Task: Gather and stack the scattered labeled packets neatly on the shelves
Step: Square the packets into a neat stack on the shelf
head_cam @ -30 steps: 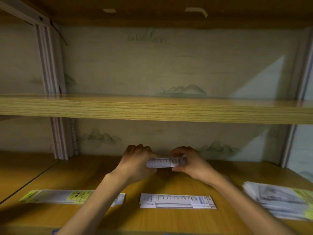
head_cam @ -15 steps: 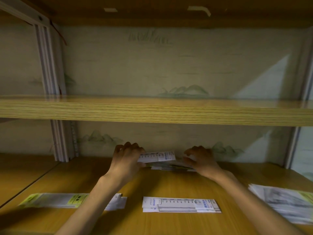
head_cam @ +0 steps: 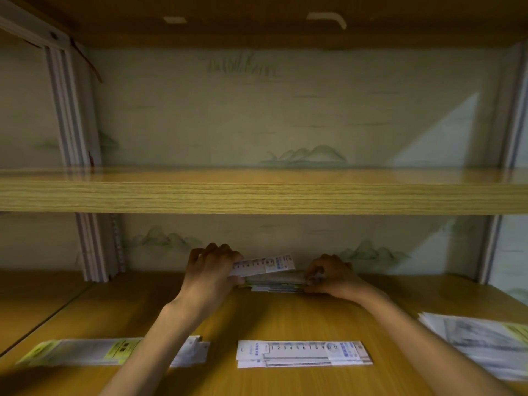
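Our left hand (head_cam: 210,274) pinches one end of a white numbered packet (head_cam: 264,264), lifting it tilted just above a low stack of packets (head_cam: 275,282) at the back of the lower shelf (head_cam: 285,315). Our right hand (head_cam: 331,274) pinches the right end of that stack, fingertips curled on its edge. Nearer us lie a tidy white pile (head_cam: 303,354), a yellow-labeled pile (head_cam: 85,351) under our left forearm, and a looser heap (head_cam: 480,341) at the right.
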A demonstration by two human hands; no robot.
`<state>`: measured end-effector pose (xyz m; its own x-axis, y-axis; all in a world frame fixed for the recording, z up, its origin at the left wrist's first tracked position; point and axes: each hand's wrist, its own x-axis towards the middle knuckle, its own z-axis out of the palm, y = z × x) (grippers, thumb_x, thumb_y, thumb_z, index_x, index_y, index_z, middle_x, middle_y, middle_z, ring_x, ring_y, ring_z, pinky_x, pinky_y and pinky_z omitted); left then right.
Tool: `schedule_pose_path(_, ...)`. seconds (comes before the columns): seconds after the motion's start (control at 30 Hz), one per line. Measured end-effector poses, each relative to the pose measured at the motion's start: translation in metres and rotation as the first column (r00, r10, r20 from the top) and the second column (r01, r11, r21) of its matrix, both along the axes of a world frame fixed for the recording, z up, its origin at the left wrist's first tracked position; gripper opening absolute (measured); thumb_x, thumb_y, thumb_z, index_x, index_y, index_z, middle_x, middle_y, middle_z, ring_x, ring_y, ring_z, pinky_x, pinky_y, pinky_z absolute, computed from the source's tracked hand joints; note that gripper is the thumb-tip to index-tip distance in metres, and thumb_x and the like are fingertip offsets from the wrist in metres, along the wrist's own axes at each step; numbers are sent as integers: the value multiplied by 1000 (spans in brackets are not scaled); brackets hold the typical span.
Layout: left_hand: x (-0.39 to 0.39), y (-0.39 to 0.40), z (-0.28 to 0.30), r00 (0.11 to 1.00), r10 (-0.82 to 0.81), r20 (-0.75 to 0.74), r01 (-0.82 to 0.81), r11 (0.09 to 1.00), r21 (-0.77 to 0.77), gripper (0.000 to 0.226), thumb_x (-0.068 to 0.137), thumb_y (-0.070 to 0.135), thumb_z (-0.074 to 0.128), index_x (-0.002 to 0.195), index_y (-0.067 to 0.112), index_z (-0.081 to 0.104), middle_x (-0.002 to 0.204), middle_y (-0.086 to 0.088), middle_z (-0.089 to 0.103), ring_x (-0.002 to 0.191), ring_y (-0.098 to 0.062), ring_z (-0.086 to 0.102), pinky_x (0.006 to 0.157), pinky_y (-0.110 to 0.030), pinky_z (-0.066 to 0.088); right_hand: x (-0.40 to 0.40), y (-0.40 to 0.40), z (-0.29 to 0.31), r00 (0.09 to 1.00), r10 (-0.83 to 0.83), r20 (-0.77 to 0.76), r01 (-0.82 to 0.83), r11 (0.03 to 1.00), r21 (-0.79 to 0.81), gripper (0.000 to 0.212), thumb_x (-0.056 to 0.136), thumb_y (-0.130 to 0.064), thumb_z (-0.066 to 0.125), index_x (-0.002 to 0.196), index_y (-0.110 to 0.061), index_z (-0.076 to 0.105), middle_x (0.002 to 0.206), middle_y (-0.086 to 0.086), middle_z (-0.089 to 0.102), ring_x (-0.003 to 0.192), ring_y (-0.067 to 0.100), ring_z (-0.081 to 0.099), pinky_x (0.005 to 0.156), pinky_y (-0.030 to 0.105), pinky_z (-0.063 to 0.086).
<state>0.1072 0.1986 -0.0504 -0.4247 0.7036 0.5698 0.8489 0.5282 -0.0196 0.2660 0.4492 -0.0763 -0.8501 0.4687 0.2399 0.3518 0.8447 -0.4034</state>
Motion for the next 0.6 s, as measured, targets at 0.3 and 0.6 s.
schedule_pose_path(0.3,2,-3,3,1000,-1,7,1,1000,0,42,88,47,64,128,39,57,122,14,57,117,-14,49,102,-36,31,0,-2,5,997,-25,79,23,1000,18,36,77,-49,78,108,-35,65,113,-12,57,111,12,48,104,41,32)
schedule_pose_path(0.6,-3,-12,16,999,-37,19,36,998,48,40,87,51,66,125,36,62,119,8,59,112,-19,54,95,-39,39,21,-10,14,999,35,-15,-37,993,-114,42,79,-39,81,113,-29,59,111,-13,57,99,0,52,76,13,42)
